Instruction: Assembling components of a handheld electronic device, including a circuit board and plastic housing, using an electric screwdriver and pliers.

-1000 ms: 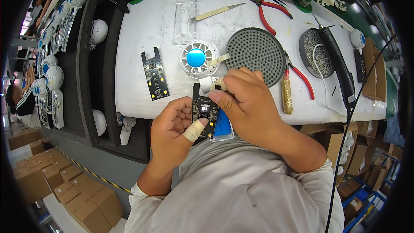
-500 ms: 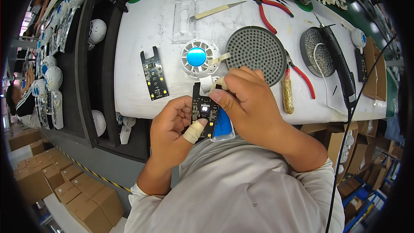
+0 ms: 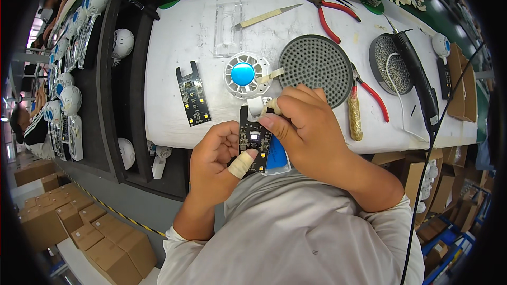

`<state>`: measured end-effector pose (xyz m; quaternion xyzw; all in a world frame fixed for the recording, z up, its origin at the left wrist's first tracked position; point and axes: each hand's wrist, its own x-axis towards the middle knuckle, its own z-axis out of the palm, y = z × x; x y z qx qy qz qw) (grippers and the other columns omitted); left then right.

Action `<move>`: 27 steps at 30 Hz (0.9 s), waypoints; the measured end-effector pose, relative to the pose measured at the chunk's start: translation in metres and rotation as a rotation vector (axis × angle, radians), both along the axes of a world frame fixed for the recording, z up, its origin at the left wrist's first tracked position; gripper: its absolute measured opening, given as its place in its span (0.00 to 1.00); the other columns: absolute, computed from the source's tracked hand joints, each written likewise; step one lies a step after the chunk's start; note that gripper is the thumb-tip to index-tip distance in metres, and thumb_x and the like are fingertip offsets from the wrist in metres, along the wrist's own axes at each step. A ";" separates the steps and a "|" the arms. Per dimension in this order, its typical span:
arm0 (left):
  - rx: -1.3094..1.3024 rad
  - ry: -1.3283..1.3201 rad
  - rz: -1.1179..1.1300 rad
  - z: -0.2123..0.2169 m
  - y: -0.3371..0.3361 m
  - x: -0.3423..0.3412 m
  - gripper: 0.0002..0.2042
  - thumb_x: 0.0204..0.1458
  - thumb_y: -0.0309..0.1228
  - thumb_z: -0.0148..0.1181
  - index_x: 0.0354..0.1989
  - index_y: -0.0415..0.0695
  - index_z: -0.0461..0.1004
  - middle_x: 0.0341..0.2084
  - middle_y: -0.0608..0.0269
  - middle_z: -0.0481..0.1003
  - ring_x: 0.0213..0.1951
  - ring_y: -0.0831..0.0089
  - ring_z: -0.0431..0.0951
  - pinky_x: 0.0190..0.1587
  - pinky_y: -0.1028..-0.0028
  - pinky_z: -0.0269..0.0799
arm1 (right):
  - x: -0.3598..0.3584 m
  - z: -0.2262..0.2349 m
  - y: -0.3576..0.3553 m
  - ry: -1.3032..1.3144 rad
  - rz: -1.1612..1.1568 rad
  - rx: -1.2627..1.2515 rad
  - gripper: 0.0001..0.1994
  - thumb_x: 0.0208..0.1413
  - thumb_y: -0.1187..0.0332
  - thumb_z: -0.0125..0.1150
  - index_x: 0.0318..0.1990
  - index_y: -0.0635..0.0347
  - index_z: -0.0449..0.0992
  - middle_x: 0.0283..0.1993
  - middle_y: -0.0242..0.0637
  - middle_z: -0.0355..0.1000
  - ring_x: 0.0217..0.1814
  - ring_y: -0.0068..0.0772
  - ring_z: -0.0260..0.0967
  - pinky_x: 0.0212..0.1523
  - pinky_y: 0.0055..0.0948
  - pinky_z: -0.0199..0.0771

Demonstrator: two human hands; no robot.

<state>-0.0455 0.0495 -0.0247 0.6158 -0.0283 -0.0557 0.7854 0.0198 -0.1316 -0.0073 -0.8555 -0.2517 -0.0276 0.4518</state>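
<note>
Both hands are up in front of the person's chest, just off the near edge of the white worktable (image 3: 174,63), with a small black circuit board (image 3: 254,140) pinched between them. The left hand (image 3: 214,163) grips the board from its left side and from below, and its thumb, wrapped in beige tape, lies across the board's lower face. The right hand (image 3: 306,132) closes over the board's upper right corner, its fingertips (image 3: 266,122) pressing at the top edge, where a small white part (image 3: 256,106) sits against the board. Behind the board, under the right palm, a blue and white piece (image 3: 277,161) shows, touching the board's right edge; I cannot tell which hand carries it.

On the table just beyond the hands stands a white round fan housing with a blue centre (image 3: 243,75), a strip of tape trailing off its right side. To its left, well apart from the hands, a second black circuit board (image 3: 193,94) lies flat. To the right of the housing is a round grey perforated grille (image 3: 316,68), then red-handled pliers (image 3: 369,95), a soldering iron (image 3: 417,76) and another grille (image 3: 392,63). A clear plastic tray (image 3: 228,27) and a thin blade (image 3: 268,16) sit at the far side
</note>
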 end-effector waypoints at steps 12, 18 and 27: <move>-0.007 -0.022 -0.008 -0.004 0.001 -0.002 0.19 0.53 0.13 0.56 0.53 0.28 0.62 0.43 0.50 0.73 0.44 0.73 0.75 0.47 0.72 0.74 | 0.000 0.000 0.000 0.010 0.002 0.002 0.14 0.56 0.64 0.60 0.25 0.61 0.66 0.24 0.36 0.59 0.30 0.38 0.57 0.37 0.34 0.52; -0.049 -0.017 -0.036 -0.002 0.002 -0.003 0.21 0.52 0.12 0.56 0.55 0.28 0.61 0.45 0.51 0.72 0.46 0.73 0.74 0.48 0.73 0.73 | 0.000 0.000 0.000 0.000 0.002 0.001 0.13 0.56 0.64 0.60 0.25 0.61 0.67 0.24 0.36 0.59 0.30 0.38 0.57 0.37 0.34 0.52; 0.115 0.042 0.027 0.001 0.000 0.004 0.15 0.53 0.15 0.56 0.50 0.31 0.65 0.39 0.57 0.72 0.40 0.78 0.73 0.44 0.78 0.73 | -0.001 0.000 0.000 -0.011 -0.002 0.010 0.12 0.55 0.65 0.60 0.25 0.61 0.67 0.24 0.36 0.59 0.30 0.38 0.57 0.37 0.34 0.52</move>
